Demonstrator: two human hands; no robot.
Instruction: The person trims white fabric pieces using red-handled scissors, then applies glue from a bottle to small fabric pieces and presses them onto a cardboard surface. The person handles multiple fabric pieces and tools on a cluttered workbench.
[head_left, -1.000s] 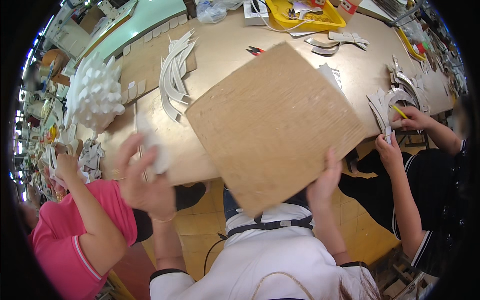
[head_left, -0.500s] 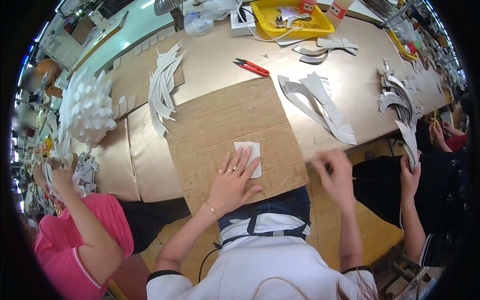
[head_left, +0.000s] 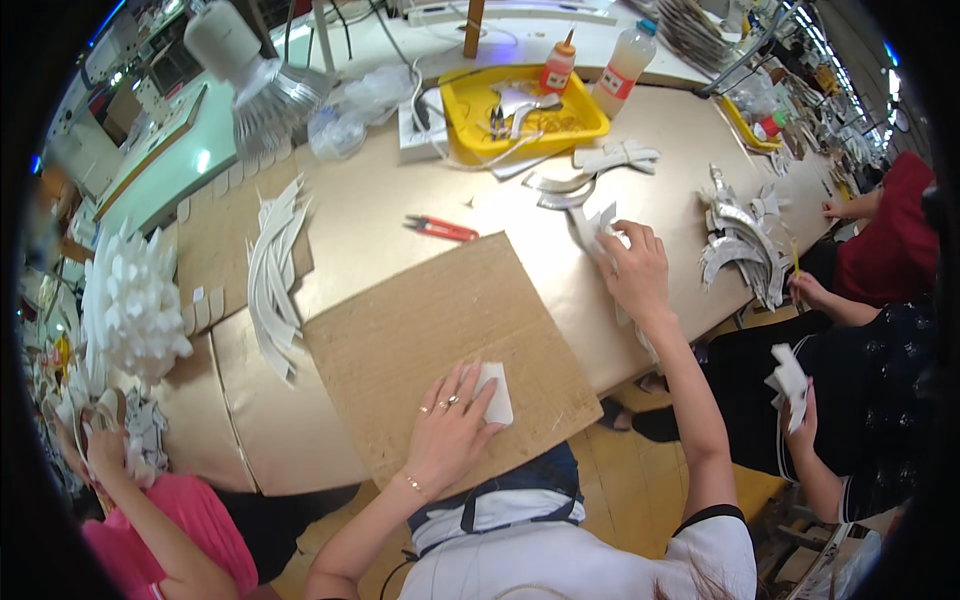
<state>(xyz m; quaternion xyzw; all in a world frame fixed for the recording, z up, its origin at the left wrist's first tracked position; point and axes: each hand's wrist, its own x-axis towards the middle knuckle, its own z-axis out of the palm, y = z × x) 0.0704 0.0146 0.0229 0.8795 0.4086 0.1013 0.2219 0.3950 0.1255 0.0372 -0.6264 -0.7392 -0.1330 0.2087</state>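
Note:
My left hand [head_left: 450, 432] lies spread and flat, its fingertips on a small white piece [head_left: 496, 394] with rounded corners. That piece rests on a brown cardboard sheet [head_left: 440, 320] close in front of me. My right arm stretches out to the right, past the cardboard. There my right hand [head_left: 638, 268] has its thumb and fingers closed round the far end of a grey-white cut piece [head_left: 605, 217]. The hand covers most of this piece and the curved strips beneath it.
Beyond the cardboard lie red-handled thread snips [head_left: 440, 228]. A yellow tray [head_left: 470, 120] with small tools stands farther back, beside bottles [head_left: 626, 68]. Bundled white strips [head_left: 272, 280] and a lamp [head_left: 255, 85] are at left. Co-workers sit on both sides; one hand [head_left: 803, 415] holds white pieces.
My right hand has moved forward from the near right edge to the grey-white pieces and closed on one. My left hand stays flat on the small white piece. The view has shifted.

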